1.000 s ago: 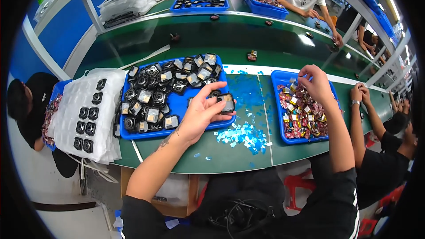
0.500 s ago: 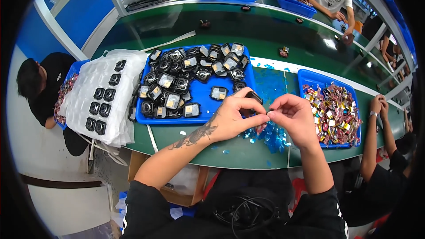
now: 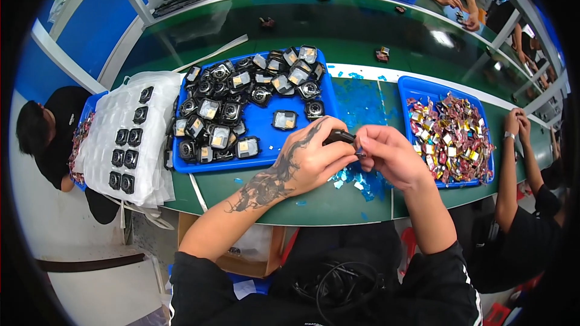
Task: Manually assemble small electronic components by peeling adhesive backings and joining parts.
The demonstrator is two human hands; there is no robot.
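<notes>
My left hand [image 3: 309, 156], with a dark tattoo running onto the forearm, grips a black smartwatch case [image 3: 339, 137] over the table's front part. The fingers of my right hand [image 3: 389, 156] are pinched together at the case's right end. What lies between these fingertips is too small and covered to make out. To the left, a blue tray [image 3: 279, 139] holds a heap of similar black watch cases [image 3: 232, 111], some showing a round lens-like back, others a pale inner face. One case [image 3: 284, 119] lies apart on the tray floor.
Blue film scraps [image 3: 360, 187] litter the green table beneath my hands. At right stands a blue tray [image 3: 403, 111] heaped with small reddish and yellow parts. A white moulded tray stack [image 3: 96, 145] bears several black cases at left. Other people sit around the tables.
The view has shifted slightly. My left hand has turned, showing more of its back, and the black case is more visible. My right fingers have moved onto the case's end.
</notes>
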